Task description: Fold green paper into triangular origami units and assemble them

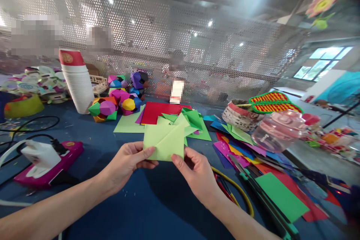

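A light green sheet of paper (165,144) with a diagonal crease is held up over the blue table. My left hand (131,161) pinches its lower left edge between thumb and fingers. At the lower right corner, my right hand (195,170) grips the same paper, thumb in front and fingers behind. Just beyond lie folded green paper pieces (194,118), partly hidden by the held sheet. Under and behind them is a red sheet (152,111) on other coloured paper.
Left stand a stack of paper cups (78,86), several folded paper balls (105,108) and a magenta power strip (53,165) with cables. To the right are a paper cutter (261,195), coloured sheets (281,193), a pink bottle (281,131) and a basket (239,114). A perforated screen (135,37) rises behind.
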Available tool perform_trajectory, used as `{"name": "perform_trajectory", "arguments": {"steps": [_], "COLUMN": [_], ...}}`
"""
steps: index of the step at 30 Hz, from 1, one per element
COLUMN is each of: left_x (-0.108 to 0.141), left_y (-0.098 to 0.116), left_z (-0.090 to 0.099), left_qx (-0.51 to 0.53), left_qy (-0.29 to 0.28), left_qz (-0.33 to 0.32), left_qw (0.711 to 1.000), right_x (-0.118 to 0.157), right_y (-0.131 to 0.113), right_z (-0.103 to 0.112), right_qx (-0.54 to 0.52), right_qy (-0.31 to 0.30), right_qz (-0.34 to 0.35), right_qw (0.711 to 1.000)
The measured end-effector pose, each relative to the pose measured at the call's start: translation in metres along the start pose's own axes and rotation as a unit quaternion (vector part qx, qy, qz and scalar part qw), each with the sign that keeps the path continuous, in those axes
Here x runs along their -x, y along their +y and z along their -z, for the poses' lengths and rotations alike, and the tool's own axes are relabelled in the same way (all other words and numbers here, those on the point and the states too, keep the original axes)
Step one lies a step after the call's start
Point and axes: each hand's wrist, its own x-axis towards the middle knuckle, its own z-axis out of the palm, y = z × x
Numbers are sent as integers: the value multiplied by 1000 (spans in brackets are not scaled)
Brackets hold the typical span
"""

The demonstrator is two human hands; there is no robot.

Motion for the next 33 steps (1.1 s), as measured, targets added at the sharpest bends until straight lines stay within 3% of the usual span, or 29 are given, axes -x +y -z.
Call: {"name": "perform_trajectory", "arguments": {"steps": [4,7,11,14,16,18,20,23,26,33], "left_x": [2,6,10,9,5,0,-3,-4,-4,-8], "left_y": [1,2,2,4,7,10,10,4,-5,-15], "left_z": [-1,-4,-6,-3,2,8,12,12,10,10], "left_qx": [-33,-80,-201,-350,-441,-503,-531,-537,-537,-531], "left_qy": [2,-1,-63,-115,-68,30,40,-92,-203,-256], "left_qz": [-6,-8,11,15,-66,-208,-326,-398,-380,-326], "left_qw": [999,997,978,930,892,838,781,738,725,739], "right_x": [-1,-4,-8,-9,-7,-4,-1,3,5,5], "right_y": [-5,-8,-4,-1,0,-1,-2,-4,-3,7], "right_z": [-3,-1,8,14,15,13,9,5,4,3], "right_qx": [-109,-139,-5,130,177,199,232,278,313,384], "right_qy": [-22,-3,-18,-81,-100,-98,-91,-94,-102,-81], "right_qz": [-12,-24,-47,-50,-49,-46,-39,-24,-4,33], "right_qw": [994,990,999,987,978,974,968,956,944,919]}}
